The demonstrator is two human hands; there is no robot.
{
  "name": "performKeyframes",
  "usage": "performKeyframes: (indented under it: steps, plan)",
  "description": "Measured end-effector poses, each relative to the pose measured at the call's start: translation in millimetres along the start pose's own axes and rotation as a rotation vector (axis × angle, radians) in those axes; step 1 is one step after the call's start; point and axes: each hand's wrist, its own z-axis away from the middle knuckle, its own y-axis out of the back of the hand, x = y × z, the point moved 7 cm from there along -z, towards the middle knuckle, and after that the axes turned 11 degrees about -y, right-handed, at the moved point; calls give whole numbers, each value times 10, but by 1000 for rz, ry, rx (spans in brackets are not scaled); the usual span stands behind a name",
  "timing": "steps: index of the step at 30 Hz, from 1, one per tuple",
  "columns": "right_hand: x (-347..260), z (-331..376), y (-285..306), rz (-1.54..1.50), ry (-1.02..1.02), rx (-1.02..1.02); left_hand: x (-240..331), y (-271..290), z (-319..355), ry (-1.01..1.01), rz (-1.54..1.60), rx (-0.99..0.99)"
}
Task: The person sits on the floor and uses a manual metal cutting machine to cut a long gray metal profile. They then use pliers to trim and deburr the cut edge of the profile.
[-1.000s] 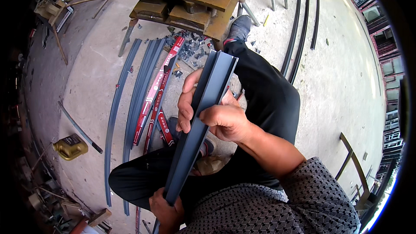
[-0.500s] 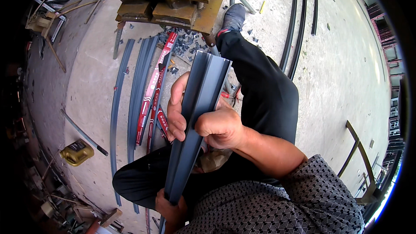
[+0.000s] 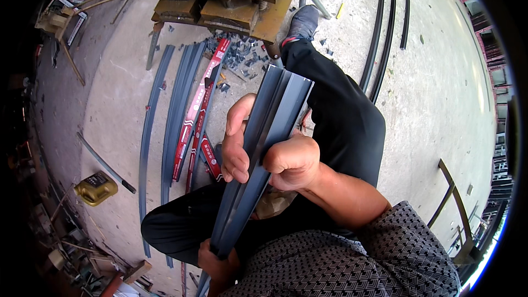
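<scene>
A long dark grey channelled profile bar slants across my lap, its cut end pointing up and away. My right hand is closed round its upper part: the thumb presses on the near face, while the fingers wrap underneath and show along the left edge. Lower down, my left hand grips the same bar close to my body; its fingers are partly hidden. Beyond the bar's far end stands a brown metal machine with bolted plates. Small dark offcuts are scattered on the floor below it.
Several grey profile bars lie on the floor at left, beside red-and-white wrapped strips. A yellow-brown jug and a thin rod sit farther left. Long dark bars lie at right. A curved metal piece is at far right.
The upper end of the bar has swung to the right, with my right hand moving along with it. My left hand stays at the lower part. The whole view has shifted slightly.
</scene>
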Motion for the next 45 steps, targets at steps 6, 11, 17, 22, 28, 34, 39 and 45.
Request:
performKeyframes:
  steps: [6, 11, 17, 22, 28, 34, 39, 45]
  plan:
    - [10, -7, 8, -75, 21, -79, 70, 18, -63, 21, 35, 4]
    - [35, -16, 54, -63, 44, -64, 152, 35, -120, -17, 9, 20]
    - [78, -28, 84, -114, 52, -116, 196, 35, -141, -50, -19, 42]
    - [68, -15, 102, -134, 62, -128, 174, 20, -94, -78, -22, -88]
    - [60, -21, 88, -124, 50, -118, 213, 40, -155, -66, -38, 23]
    - [36, 7, 69, -133, 17, -125, 197, -1, -97, -116, -91, 46]
    - [52, 7, 82, -133, 15, -128, 168, -11, -84, -103, -43, 41]
    - [44, -3, 88, -133, 31, -95, 163, 5, -84, -21, -19, -49]
